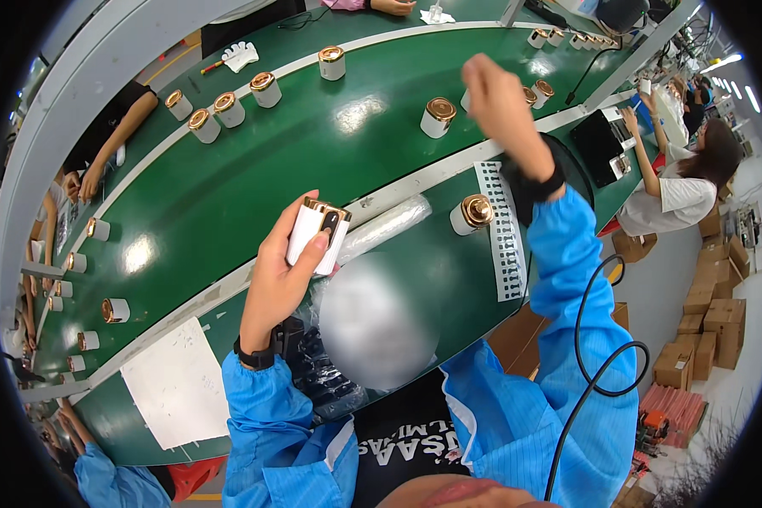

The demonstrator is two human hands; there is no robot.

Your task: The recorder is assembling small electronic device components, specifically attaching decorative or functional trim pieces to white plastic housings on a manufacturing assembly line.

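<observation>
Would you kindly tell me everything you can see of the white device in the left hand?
The device is boxy, white and apparently plastic, with a shiny gold-coloured rim at its top and a narrow dark panel on one side. The left hand holds it tilted, the thumb by the panel's lower end. In this view it overlaps the pale rail.

A factory: green conveyor belt [313, 140], gold-topped devices [438, 118] along it, cardboard boxes [725, 318].
</observation>
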